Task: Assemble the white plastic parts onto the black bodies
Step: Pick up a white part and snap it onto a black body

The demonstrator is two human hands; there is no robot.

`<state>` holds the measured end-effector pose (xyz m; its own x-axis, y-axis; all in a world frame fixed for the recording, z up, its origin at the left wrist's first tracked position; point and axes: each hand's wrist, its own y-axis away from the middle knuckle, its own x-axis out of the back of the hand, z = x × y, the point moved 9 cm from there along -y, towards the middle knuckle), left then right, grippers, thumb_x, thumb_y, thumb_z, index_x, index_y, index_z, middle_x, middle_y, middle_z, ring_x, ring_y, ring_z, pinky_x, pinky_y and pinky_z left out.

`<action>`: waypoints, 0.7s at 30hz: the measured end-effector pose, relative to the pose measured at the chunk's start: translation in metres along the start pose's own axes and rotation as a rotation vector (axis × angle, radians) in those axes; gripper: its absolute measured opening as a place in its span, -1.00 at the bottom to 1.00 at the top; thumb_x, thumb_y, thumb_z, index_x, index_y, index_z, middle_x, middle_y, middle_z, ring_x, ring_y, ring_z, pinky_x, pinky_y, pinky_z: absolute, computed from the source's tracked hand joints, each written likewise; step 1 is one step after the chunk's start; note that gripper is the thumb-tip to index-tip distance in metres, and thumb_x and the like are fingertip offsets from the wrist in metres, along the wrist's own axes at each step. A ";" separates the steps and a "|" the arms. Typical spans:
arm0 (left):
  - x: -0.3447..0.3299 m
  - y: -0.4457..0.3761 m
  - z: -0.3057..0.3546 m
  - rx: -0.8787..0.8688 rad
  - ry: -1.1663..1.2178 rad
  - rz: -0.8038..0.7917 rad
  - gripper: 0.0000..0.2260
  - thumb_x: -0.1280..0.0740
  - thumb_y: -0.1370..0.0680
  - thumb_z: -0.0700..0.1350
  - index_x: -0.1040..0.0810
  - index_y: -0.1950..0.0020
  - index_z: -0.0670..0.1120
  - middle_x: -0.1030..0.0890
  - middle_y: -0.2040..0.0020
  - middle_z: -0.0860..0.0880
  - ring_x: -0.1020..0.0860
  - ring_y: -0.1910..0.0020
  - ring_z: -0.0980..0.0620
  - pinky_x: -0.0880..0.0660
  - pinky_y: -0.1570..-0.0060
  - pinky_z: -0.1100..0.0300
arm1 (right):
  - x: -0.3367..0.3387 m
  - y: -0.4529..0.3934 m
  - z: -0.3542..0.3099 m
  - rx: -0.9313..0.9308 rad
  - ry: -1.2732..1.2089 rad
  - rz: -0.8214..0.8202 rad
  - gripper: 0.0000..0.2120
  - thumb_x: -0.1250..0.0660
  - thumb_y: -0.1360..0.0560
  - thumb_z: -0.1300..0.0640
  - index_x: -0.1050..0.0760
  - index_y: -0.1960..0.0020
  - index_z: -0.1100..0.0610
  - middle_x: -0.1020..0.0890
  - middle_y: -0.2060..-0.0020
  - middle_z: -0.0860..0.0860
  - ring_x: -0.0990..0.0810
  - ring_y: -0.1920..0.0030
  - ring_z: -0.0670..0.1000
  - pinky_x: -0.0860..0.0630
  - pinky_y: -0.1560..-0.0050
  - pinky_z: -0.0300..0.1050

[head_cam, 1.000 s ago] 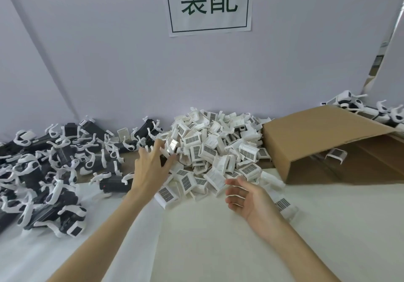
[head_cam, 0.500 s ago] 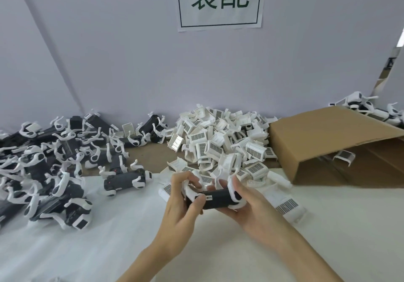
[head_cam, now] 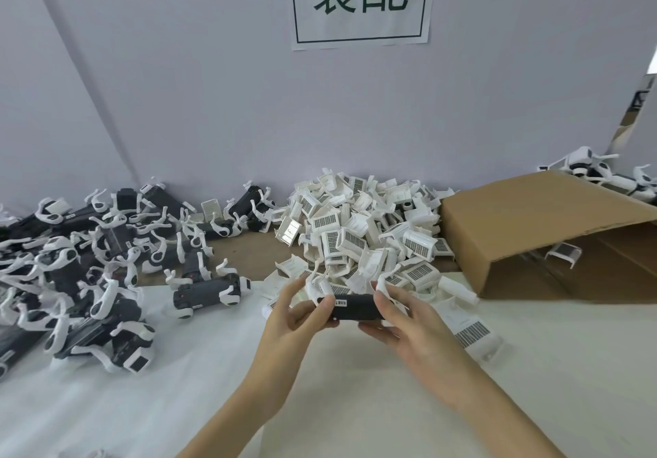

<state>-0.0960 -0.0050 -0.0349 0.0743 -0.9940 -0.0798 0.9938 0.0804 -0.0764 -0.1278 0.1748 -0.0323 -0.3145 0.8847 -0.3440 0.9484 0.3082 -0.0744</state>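
Now both hands hold one black body [head_cam: 355, 307] at centre frame.
Half a second on, left hand [head_cam: 288, 319] and right hand [head_cam: 409, 322] still grip its ends; the white part [head_cam: 318, 281] looks partly seated.

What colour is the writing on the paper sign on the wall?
Dark green characters inside a thin dark green border, on the white paper sign. Only the head view shows it.

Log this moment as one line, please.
left hand: grips black plastic body | right hand: grips same | white plastic parts pile: behind
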 end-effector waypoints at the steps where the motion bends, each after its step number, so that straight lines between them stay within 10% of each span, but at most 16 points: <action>1: 0.000 0.000 -0.001 0.018 -0.023 -0.013 -0.23 -0.51 -0.40 0.33 -0.42 -0.52 0.06 -0.75 -0.16 -0.06 -0.72 -0.16 -0.05 -0.36 -0.46 -0.05 | -0.001 0.001 -0.001 0.009 0.034 0.009 -0.54 -0.42 -0.56 -0.04 -0.59 -0.34 0.22 -0.68 -0.24 0.16 -0.67 -0.27 0.12 -0.61 -0.27 0.06; 10: -0.006 -0.001 0.021 -0.062 0.106 -0.211 -0.63 -0.41 -0.64 -0.06 -0.59 -0.43 -0.11 -0.62 -0.40 -0.20 -0.57 -0.41 -0.24 -0.53 -0.36 -0.10 | -0.007 0.008 -0.024 0.142 0.174 -0.034 -0.55 -0.51 -0.50 0.03 -0.54 -0.35 0.03 -0.69 -0.20 0.02 -0.72 -0.17 0.16 -0.67 -0.10 -0.03; 15: -0.013 0.008 0.007 0.363 0.607 -0.340 -0.49 -0.26 -0.66 0.26 -0.49 -0.51 0.00 -0.59 -0.38 -0.29 -0.59 -0.25 -0.51 -0.64 0.11 -0.07 | -0.005 0.010 -0.033 0.222 0.400 -0.128 -0.36 -0.59 -0.46 0.28 -0.49 -0.42 -0.12 -0.61 -0.30 -0.04 -0.62 -0.32 0.02 -0.55 -0.29 -0.15; 21: 0.000 -0.002 -0.009 0.359 0.358 -0.157 -0.43 -0.29 -0.56 0.42 -0.73 -0.23 0.00 -0.71 -0.19 -0.20 -0.70 0.05 -0.32 -0.67 0.09 -0.04 | -0.016 0.014 -0.029 0.336 0.697 -0.176 -0.31 -0.58 -0.49 0.20 -0.43 -0.50 -0.22 -0.53 -0.37 -0.18 -0.58 -0.35 -0.01 -0.56 -0.28 -0.22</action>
<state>-0.0983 -0.0043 -0.0437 -0.0477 -0.8998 -0.4336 0.9611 -0.1597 0.2255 -0.1111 0.1754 -0.0005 -0.3081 0.8821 0.3564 0.8086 0.4402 -0.3904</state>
